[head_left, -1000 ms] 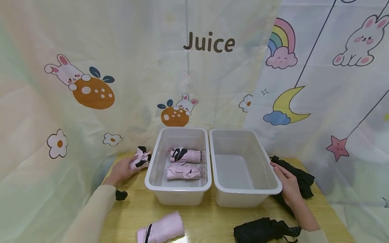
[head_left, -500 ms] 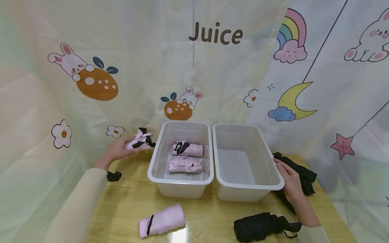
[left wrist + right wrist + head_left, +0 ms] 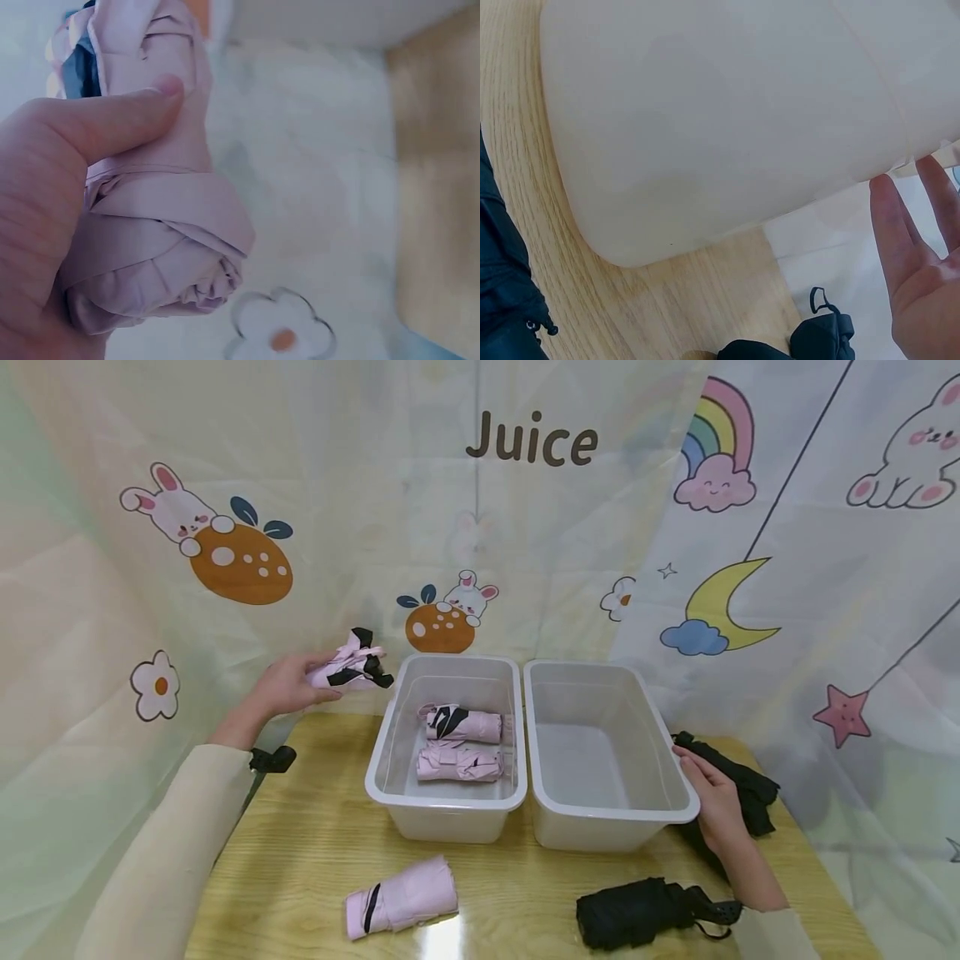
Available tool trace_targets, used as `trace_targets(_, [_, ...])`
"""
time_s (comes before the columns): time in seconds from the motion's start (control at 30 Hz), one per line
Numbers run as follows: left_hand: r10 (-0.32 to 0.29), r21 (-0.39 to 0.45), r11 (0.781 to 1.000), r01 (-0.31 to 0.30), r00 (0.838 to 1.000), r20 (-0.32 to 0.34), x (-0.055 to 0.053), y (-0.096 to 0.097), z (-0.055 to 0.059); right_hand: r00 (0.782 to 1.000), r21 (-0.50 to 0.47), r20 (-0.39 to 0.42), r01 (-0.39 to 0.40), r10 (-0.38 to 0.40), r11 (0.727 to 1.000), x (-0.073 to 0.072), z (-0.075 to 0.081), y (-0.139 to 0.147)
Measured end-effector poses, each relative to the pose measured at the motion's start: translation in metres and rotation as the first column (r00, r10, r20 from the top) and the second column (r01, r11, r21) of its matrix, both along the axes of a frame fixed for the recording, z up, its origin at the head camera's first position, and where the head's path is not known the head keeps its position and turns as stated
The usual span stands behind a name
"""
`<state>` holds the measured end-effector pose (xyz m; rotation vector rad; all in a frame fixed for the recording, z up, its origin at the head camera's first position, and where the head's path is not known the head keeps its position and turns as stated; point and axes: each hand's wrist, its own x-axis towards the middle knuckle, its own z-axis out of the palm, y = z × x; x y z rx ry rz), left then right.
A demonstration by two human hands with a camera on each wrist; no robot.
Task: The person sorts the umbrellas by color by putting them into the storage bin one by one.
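In the head view, my left hand (image 3: 288, 683) holds a pink folded umbrella (image 3: 347, 668) with black trim in the air, just left of the left white bin (image 3: 457, 820). The left wrist view has the thumb lying across the umbrella's wrapped pink cloth (image 3: 150, 232). Two more pink umbrellas (image 3: 461, 764) lie side by side inside that bin. On the far right, my right hand (image 3: 716, 806) reaches to the outer side of the right white bin (image 3: 600, 833). Its straight fingertips (image 3: 881, 184) touch the bin's edge in the right wrist view.
A pink umbrella (image 3: 405, 897) lies on the wooden table (image 3: 510, 910) before the left bin. One black umbrella (image 3: 637, 912) lies at front right; more black ones (image 3: 750, 793) lie beside the right bin. A printed curtain (image 3: 337, 527) hangs behind.
My left hand has lifted the pink umbrella from the table beside the left bin up to about rim height. The right hand stays at the right bin; the head view has shifted slightly.
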<state>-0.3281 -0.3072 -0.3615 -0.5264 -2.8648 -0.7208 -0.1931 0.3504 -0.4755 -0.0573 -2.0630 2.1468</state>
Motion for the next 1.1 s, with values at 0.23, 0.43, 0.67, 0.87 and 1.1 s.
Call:
trace_targets(0.23, [-0.087, 0.015, 0.996, 0.087, 0.996, -0.009, -0.005, 0.037, 0.025, 1.000, -0.012, -0.019, -0.002, 0.002, 1.000, -0.002, -0.001, 0.000])
trace_targets(0.43, [-0.127, 0.039, 0.991, 0.126, 0.992, 0.022, -0.010, 0.066, 0.034, 1.000, -0.004, -0.005, -0.001, 0.001, 1.000, -0.003, 0.000, -0.001])
trace_targets(0.67, [-0.209, 0.061, 0.977, 0.205, 0.975, 0.071, -0.018, 0.100, 0.034, 1.000, -0.020, 0.010, 0.011, -0.011, 1.000, 0.000, -0.001, 0.000])
trace_targets(0.87, [-0.266, 0.043, 0.964, 0.263, 0.960, 0.088, -0.024, 0.132, 0.028, 1.000, -0.038, -0.005, -0.007, 0.007, 0.999, 0.000, 0.006, -0.002])
trace_targets(1.1, [-0.277, 0.000, 0.960, 0.279, 0.954, 0.111, -0.025, 0.161, 0.000, 1.000, -0.031, -0.016, -0.005, 0.004, 0.999, 0.001, -0.001, -0.003])
